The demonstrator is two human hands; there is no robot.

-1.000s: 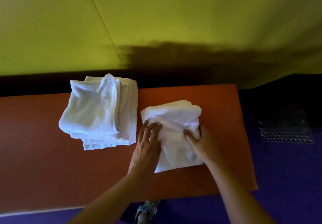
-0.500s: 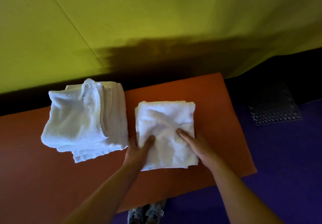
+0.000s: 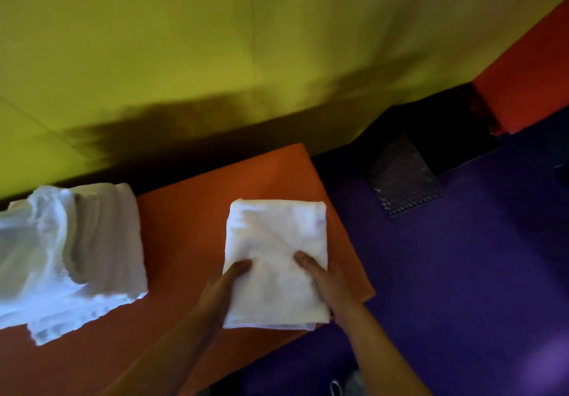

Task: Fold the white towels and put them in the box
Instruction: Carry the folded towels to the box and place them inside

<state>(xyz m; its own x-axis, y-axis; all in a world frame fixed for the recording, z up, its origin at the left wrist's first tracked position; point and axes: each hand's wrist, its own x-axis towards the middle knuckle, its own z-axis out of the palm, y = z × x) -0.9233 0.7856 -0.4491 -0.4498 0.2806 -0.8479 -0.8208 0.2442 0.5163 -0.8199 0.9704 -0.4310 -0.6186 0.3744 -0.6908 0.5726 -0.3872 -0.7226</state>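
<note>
A folded white towel (image 3: 277, 251) is held over the right end of the orange table (image 3: 191, 241). My left hand (image 3: 221, 288) grips its near left edge, thumb on top, fingers hidden beneath. My right hand (image 3: 323, 285) grips the near right edge the same way. A pile of white towels (image 3: 70, 257) lies at the table's left. No box shows in this view.
A yellow-green wall (image 3: 246, 41) rises behind the table. Purple floor (image 3: 462, 272) spreads to the right, with a dark studded mat (image 3: 403, 180) on it. An orange surface (image 3: 529, 81) shows at the far right. Shoes (image 3: 348, 386) appear at the bottom edge.
Both hands went from pressing the towel flat to gripping its near edges. The towel moved toward the table's right end, and the view swung right, pushing the pile to the left edge.
</note>
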